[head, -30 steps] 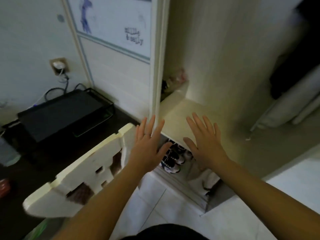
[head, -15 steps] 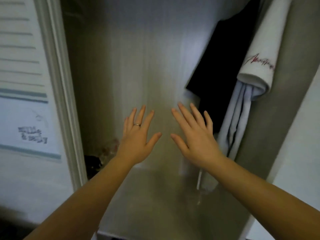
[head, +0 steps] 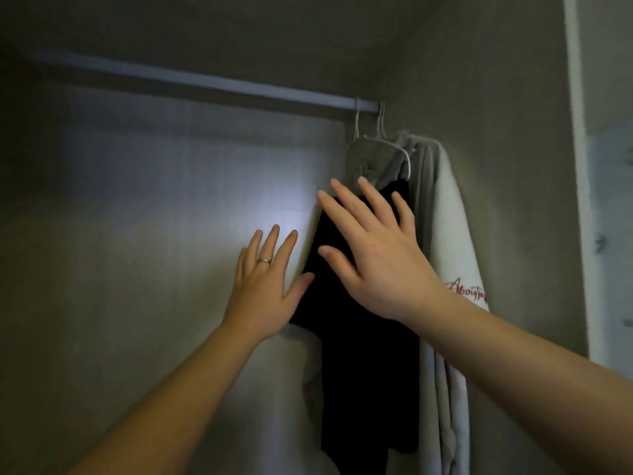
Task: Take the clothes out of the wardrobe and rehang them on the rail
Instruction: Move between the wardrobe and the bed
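Clothes (head: 452,217) crowd right end of rail (head: 205,78), black garment (head: 370,371) apparently nearest; left hand (head: 263,289), right hand (head: 380,262) spread, empty.

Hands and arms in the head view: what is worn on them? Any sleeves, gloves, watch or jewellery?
The left hand wears a thin silver-coloured ring on one finger. The right hand wears nothing. There are no gloves, watch or bracelets. The left forearm and right forearm are bare, with no sleeve in view up to the frame edge.

Black garment (head: 356,354); white garment (head: 455,234), red script; silver ring (head: 264,261).
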Tool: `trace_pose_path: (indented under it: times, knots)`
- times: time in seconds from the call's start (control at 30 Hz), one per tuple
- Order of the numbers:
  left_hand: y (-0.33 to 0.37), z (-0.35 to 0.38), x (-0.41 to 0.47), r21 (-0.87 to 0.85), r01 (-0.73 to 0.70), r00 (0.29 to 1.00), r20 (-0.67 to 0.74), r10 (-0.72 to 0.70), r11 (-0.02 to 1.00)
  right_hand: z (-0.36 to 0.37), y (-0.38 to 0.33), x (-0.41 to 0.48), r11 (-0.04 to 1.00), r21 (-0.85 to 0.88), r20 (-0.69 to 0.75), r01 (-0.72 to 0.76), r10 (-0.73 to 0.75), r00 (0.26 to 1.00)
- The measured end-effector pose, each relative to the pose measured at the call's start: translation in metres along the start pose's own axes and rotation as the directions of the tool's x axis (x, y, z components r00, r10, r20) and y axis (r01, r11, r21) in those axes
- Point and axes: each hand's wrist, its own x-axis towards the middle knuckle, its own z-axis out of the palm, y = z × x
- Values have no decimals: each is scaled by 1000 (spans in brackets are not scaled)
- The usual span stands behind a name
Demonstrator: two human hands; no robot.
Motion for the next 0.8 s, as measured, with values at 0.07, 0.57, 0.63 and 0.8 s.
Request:
trace_pose_path:
  times: [0.07,0.57,0.63,0.8]
  knots:
    - [-1,4,31,-73,3,1000,31,0,997,-3,12,26,999,-50,-21,-17,16,1000]
    - [39,72,205,-524,79,982,189,26,848,-8,105,153,848,-473,167,-240,354,920]
    - [45,82,213,-557,142,971,237,-7,819,-2,110,161,834,-483,203,-266,402,893]
    - [57,94,217,-650,299,927,372,-51,699,7,112,184,821,-466,195,-329,459,867]
